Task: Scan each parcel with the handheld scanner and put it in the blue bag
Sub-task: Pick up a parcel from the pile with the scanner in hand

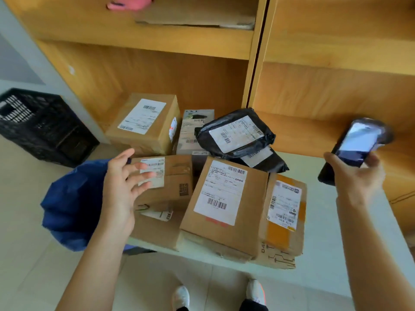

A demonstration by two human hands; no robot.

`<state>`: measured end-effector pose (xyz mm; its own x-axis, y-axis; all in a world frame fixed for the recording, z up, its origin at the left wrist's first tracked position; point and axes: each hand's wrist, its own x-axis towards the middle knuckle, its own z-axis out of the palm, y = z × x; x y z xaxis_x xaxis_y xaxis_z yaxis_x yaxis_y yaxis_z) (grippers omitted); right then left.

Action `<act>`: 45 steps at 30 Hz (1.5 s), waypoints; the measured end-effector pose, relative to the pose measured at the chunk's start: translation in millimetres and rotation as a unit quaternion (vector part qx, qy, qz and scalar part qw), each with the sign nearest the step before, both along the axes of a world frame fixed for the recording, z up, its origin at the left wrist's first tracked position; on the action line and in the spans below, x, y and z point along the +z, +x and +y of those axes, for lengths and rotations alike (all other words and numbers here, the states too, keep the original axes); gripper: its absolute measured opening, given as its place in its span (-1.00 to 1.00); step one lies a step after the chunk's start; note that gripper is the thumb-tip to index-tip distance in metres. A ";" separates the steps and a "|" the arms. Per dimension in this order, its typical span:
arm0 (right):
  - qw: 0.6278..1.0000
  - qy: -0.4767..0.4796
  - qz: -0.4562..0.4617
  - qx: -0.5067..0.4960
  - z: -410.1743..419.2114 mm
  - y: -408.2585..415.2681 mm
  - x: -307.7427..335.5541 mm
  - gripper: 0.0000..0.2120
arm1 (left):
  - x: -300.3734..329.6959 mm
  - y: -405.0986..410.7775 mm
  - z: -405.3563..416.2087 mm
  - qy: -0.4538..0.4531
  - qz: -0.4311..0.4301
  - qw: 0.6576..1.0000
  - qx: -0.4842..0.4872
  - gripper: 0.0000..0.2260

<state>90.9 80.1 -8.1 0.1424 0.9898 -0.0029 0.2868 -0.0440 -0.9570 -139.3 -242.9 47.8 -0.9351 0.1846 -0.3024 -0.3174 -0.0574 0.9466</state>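
**Parcels piled, scanner raised**

Here the left hand (122, 189) hovers with its fingers (143, 176) spread apart and straight, holding nothing, just over the labelled top of a small cardboard box (173, 182). Directly behind that hand, at its back and wrist, lies the crumpled blue bag (71, 205), hanging off the left edge of the pale surface (325, 243).

The right hand (357, 176) grips the dark handheld scanner (357, 144), fingers curled round its lower body, screen tilted up toward the camera, well to the right of the parcels.

Between the two hands sits a large cardboard box (226, 207) with a white shipping label, resting tilted on other cartons; just right of it is a worn box with orange tape (285, 221). Beyond the left fingers stand a taller brown box (146, 124) and a grey printed carton (193, 131). Toward the scanner side, two black poly mailers (235, 133) lie stacked, labels up.

A black plastic crate (42, 126) stands on the floor far left, and wooden shelving (314, 86) rises behind everything. White shoes (256, 290) show below.
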 end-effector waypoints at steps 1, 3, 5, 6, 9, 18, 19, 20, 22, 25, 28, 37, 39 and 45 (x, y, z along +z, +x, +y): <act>1.000 0.013 -0.013 0.018 -12.5 -12.2 14.4 -0.30 | 2.3 -7.9 -10.3 0.003 -0.006 1.000 -0.012 -0.67; 0.994 0.048 -0.070 0.063 -41.9 -40.9 42.4 -0.20 | 9.9 -26.2 -32.3 0.015 -0.010 0.999 -0.042 -0.68; 0.979 0.079 -0.143 0.125 -67.6 -65.9 69.3 -0.12 | 16.7 -42.0 -46.0 0.012 -0.014 0.997 -0.069 -0.69; 0.964 0.099 -0.183 0.165 -83.1 -79.4 83.0 -0.13 | 21.6 -51.6 -54.5 0.012 -0.015 0.996 -0.083 -0.70; 0.893 0.176 -0.321 0.261 -116.6 -114.0 117.5 -0.14 | 29.8 -73.6 -71.7 0.013 -0.009 0.994 -0.108 -0.72; 0.691 0.260 -0.565 0.368 -153.5 -202.9 156.9 -0.05 | 39.7 -123.9 -84.6 -0.004 0.013 0.989 -0.149 -0.77; 0.673 0.262 -0.582 0.374 -154.0 -213.0 157.1 -0.08 | 38.2 -130.4 -84.1 -0.011 0.014 0.988 -0.151 -0.79; 0.654 0.266 -0.597 0.380 -153.2 -221.9 157.1 -0.12 | 36.9 -136.3 -82.8 -0.018 0.016 0.988 -0.154 -0.81; 0.625 0.272 -0.619 0.390 -149.3 -240.3 155.2 -0.17 | 34.7 -150.6 -77.9 -0.031 0.017 0.987 -0.155 -0.81; 0.598 0.268 -0.639 0.402 -139.6 -263.4 151.2 -0.20 | 33.4 -171.3 -66.8 -0.054 0.020 0.987 -0.152 -0.77; 0.566 0.260 -0.662 0.416 -128.4 -283.2 148.3 -0.26 | 32.5 -189.4 -55.0 -0.066 0.019 0.986 -0.154 -0.76; 0.522 0.241 -0.701 0.423 -79.8 -320.1 140.5 -0.44 | 16.7 -241.5 -19.1 -0.118 0.024 0.983 -0.139 -0.77; 0.513 0.237 -0.699 0.437 -75.1 -324.7 134.6 -0.44 | 9.8 -249.2 -11.9 -0.129 0.020 0.982 -0.139 -0.77; 0.581 0.169 -0.638 0.477 -66.2 -332.7 112.1 -0.35 | -12.2 -270.9 5.6 -0.159 0.025 0.975 -0.154 -0.79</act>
